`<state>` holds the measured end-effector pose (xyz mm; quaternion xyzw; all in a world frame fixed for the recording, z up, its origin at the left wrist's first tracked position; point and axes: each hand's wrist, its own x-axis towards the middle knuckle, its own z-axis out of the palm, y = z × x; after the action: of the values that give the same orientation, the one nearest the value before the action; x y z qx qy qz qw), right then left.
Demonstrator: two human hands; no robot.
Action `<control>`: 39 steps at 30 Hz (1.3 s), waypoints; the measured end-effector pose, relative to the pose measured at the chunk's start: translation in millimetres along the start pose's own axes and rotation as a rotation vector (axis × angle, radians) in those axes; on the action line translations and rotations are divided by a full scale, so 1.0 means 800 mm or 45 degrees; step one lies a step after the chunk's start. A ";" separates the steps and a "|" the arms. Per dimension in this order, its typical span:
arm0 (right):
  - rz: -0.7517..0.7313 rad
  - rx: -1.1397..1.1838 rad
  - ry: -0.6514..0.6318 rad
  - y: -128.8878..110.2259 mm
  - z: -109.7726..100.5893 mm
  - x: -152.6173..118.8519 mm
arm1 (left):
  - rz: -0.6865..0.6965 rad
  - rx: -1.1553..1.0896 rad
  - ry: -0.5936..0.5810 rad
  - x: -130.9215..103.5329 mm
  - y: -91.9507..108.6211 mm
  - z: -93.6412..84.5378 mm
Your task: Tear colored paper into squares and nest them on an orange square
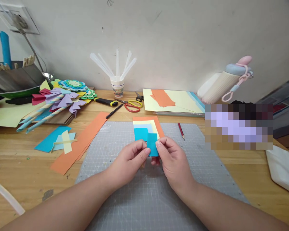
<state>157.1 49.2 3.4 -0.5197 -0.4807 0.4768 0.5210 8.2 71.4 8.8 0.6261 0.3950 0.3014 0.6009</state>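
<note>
A small blue paper rectangle (152,145) is held upright between both hands above the grey cutting mat (154,199). My left hand (132,155) pinches its left edge between thumb and fingers. On its right edge, my right hand (172,155) is closed in a similar pinch. Just behind the hands, overlapping sheets lie on the mat: a blue piece (140,134), a light blue one, a pale yellow one and an orange sheet (160,128) at the bottom. A dark red pencil (181,131) rests on the mat to the right.
Orange strips (86,141) and blue paper (51,139) lie left. Behind are paper flowers (62,98), a cutter (105,102), a black pen (114,111), scissors (132,106), a cup of clear sticks (117,88), stacked paper (180,106) and a bottle (219,86).
</note>
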 end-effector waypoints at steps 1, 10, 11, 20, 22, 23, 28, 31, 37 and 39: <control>0.001 0.014 -0.002 0.001 0.000 0.000 | 0.002 -0.007 -0.004 -0.001 0.000 0.000; 0.188 0.076 -0.289 0.003 -0.008 0.011 | -0.026 -0.126 -0.019 0.004 -0.004 -0.012; 0.198 0.065 -0.335 0.002 -0.009 0.013 | -0.028 -0.142 -0.012 0.004 -0.003 -0.013; 0.211 0.022 -0.433 -0.002 -0.011 0.018 | 0.011 -0.256 0.136 0.007 -0.004 -0.010; 0.172 -0.005 -0.389 0.002 -0.012 0.021 | 0.048 -0.265 0.236 0.009 -0.006 -0.009; 0.148 -0.041 -0.373 0.004 -0.012 0.021 | 0.063 -0.265 0.274 0.009 -0.006 -0.009; -0.054 -0.403 -0.420 0.012 -0.014 0.020 | 0.044 -0.243 0.291 0.010 -0.005 -0.009; -0.108 -0.497 -0.492 0.011 -0.016 0.018 | 0.014 -0.227 0.328 0.011 -0.003 -0.011; 0.283 0.037 -0.380 0.008 -0.016 0.028 | 0.012 -0.229 0.322 0.012 -0.001 -0.016; 0.317 0.171 -0.337 0.009 -0.017 0.032 | 0.032 -0.198 0.296 0.013 -0.003 -0.015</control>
<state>172.5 73.3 -4.0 -0.4720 -0.4440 0.6329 0.4237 2.4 86.3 7.0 0.5434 0.4294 0.4091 0.5941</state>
